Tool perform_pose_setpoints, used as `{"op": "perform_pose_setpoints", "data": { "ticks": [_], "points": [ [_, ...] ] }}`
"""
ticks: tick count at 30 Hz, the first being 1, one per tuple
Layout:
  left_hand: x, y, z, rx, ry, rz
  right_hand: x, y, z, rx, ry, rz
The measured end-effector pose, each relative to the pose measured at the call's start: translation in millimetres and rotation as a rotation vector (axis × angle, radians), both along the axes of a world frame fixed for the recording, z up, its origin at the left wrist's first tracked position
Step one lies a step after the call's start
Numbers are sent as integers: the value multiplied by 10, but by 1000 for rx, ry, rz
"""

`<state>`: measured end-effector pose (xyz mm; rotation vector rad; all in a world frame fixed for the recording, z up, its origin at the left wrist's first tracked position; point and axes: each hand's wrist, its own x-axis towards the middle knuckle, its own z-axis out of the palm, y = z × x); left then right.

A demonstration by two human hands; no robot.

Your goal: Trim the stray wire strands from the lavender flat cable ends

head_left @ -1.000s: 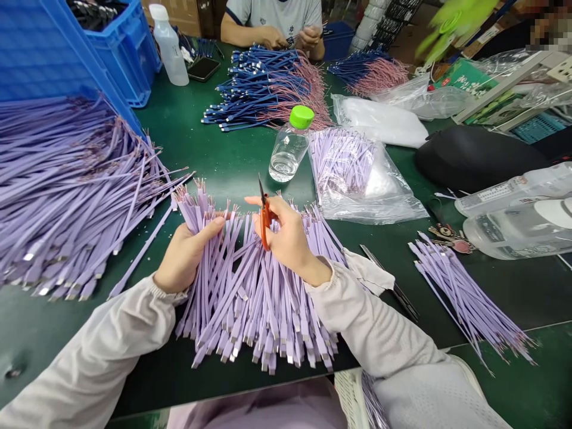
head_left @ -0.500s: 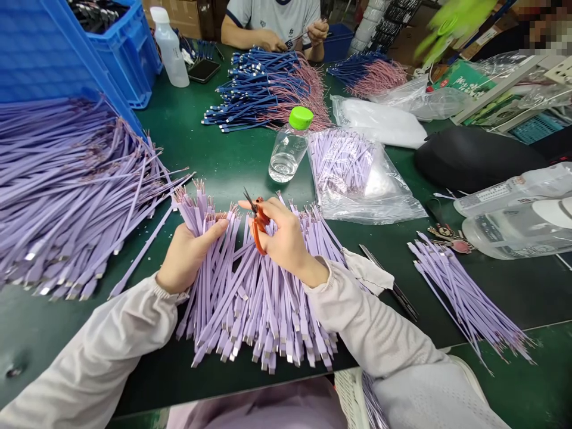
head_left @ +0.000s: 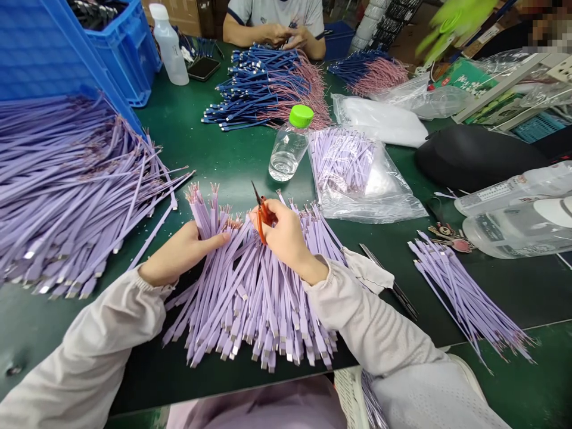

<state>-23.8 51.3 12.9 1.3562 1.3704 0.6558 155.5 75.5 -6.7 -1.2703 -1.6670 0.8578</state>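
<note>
A fanned heap of flat purple cables with metal plugs lies on the green table in front of me. My left hand grips a bunch of these cables at its left side, thumb laid across them. My right hand is closed around small orange-handled scissors, blades pointing up and away over the cables' bare wire ends.
A big purple cable pile fills the left, under blue crates. A water bottle and bagged cables stand beyond. A smaller purple bundle lies right. Another person handles blue cables across the table.
My left hand has slid left and down, drawing a bunch of cables apart from the heap. The scissors in my right hand have tilted and dropped slightly.
</note>
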Motion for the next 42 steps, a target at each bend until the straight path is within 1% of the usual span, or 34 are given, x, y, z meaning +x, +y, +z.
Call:
{"op": "perform_pose_setpoints", "data": {
  "ticks": [3, 7, 10, 13, 15, 17, 20, 23, 25, 29, 35, 38, 40, 42],
  "points": [
    [-50, 16, 5, -26, 53, -1, 20, -15, -27, 67, -44, -16],
    [-78, 24, 30, -46, 132, -72, 27, -49, -28, 180, -89, 22],
    [-92, 23, 47, -44, 145, -96, 30, -70, -20, 214, -115, 39],
    [-86, 18, 41, -80, 40, -2, 34, -84, -13, 236, -118, 73],
    [-62, 16, 38, -164, -55, 100, 33, -91, -12, 260, -105, 118],
    [-26, 16, 47, -264, -195, 187, 31, -94, -13, 286, -94, 152],
    [30, 16, 72, -383, -429, 254, 28, -99, -7, 289, -99, 170],
    [66, 11, 71, -447, -509, 315, 29, -116, 20, 259, -98, 203],
    [81, 0, 47, -441, -517, 348, 29, -132, 39, 240, -101, 228],
    [115, -34, -18, -359, -499, 368, 23, -148, 44, 221, -130, 243],
    [132, -57, -120, -228, -450, 313, 14, -153, 29, 237, -192, 247],
    [124, -53, -187, -167, -429, 301, 11, -173, 33, 233, -199, 222],
    [125, -51, -202, -139, -425, 303, 7, -183, 31, 225, -200, 203],
    [132, -53, -181, -128, -419, 311, 4, -187, 26, 217, -216, 207]
  ]
}}
